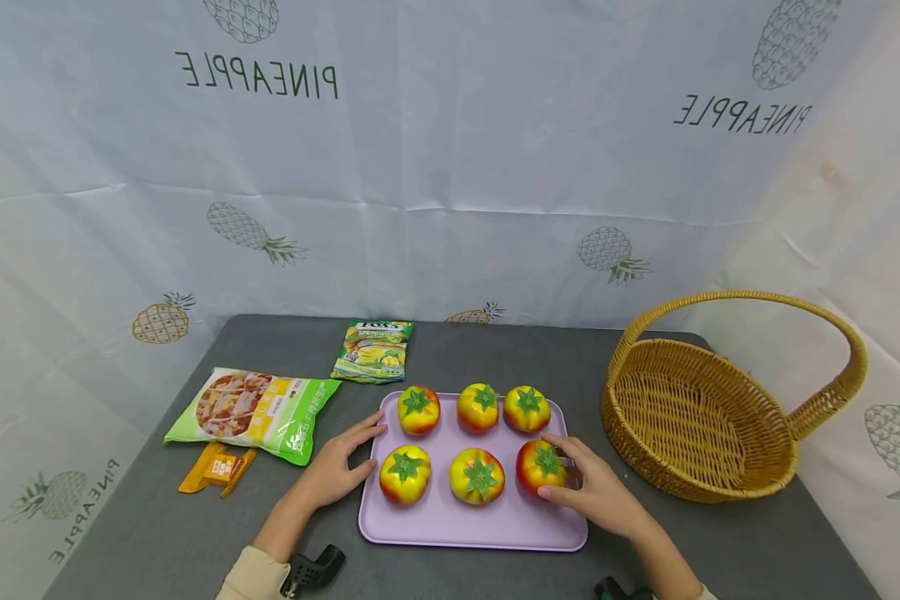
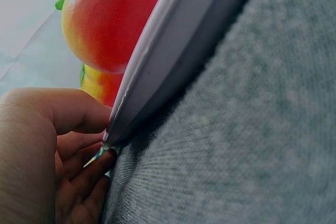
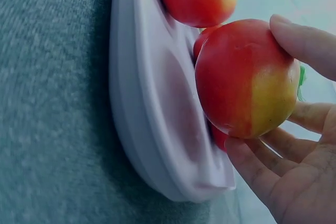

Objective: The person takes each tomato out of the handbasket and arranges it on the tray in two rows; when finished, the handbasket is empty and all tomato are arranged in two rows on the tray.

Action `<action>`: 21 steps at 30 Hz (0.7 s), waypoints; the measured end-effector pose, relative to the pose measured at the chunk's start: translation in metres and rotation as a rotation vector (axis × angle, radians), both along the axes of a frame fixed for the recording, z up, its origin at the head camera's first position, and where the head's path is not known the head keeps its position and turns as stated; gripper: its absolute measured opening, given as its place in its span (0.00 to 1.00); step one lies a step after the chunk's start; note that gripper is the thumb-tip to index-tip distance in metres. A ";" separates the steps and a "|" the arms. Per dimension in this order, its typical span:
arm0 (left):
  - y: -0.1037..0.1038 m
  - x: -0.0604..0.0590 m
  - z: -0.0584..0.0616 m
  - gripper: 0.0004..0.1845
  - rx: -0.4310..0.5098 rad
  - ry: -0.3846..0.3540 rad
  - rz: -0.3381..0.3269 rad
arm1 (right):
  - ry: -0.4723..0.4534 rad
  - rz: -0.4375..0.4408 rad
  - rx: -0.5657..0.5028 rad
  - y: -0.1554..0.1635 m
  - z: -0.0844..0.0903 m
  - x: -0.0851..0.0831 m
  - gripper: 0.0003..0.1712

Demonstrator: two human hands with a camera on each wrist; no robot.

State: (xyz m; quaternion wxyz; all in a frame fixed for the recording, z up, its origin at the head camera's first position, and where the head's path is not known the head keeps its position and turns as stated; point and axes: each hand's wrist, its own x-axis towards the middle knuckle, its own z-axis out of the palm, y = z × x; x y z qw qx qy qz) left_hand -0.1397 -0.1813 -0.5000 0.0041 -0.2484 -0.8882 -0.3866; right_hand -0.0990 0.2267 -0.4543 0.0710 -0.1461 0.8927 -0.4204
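Several red-and-yellow tomatoes with green star-shaped leaves, such as the front middle tomato [image 1: 477, 477], sit in two rows on a lilac tray [image 1: 472, 530]. My right hand [image 1: 596, 490] grips the front right tomato [image 1: 538, 468] between thumb and fingers. In the right wrist view this gripped tomato [image 3: 247, 80] is close over the tray's surface, its leaves mostly hidden. At the tray's left side, my left hand [image 1: 335, 468] rests with extended fingers at the rim. The left wrist view shows the thumb [image 2: 79, 109] against that rim, with the other fingers alongside.
A wicker basket [image 1: 701, 417] with a tall handle stands right of the tray. On the left lie a green-and-white food bag [image 1: 258, 412] and a small orange packet [image 1: 217, 469]. A green snack packet [image 1: 375, 352] lies behind the tray. A pineapple-print curtain [image 1: 435, 150] hangs behind the table.
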 end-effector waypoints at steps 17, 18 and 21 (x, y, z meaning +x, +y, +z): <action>0.000 0.000 0.000 0.26 0.001 0.012 0.009 | -0.041 0.019 0.007 -0.006 -0.006 -0.003 0.40; 0.000 0.000 0.000 0.26 0.002 0.013 0.009 | -0.049 0.019 0.007 -0.006 -0.006 -0.004 0.40; 0.001 0.001 0.000 0.26 0.002 0.018 0.010 | -0.064 0.025 0.009 -0.006 -0.006 -0.005 0.40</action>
